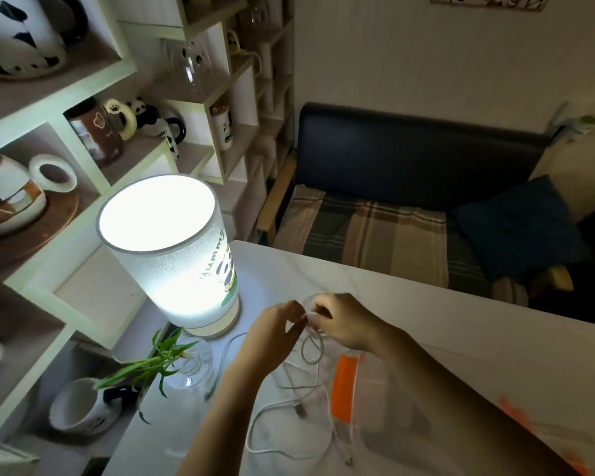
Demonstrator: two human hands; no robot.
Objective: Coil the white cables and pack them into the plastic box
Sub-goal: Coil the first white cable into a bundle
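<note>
The white cables lie in loose, thin loops on the pale table — one loop hangs from both hands. The left hand and right hand meet fingertip to fingertip, each pinching the cable, just beside the orange-latched plastic box.

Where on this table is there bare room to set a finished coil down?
Free: the table beyond both hands, between the lamp and the sofa-side edge. Crowded: the near part, with loose white cables beside the plastic box, and the glass vase under the lamp.

A home: sofa, mug shelves, lit lamp.
</note>
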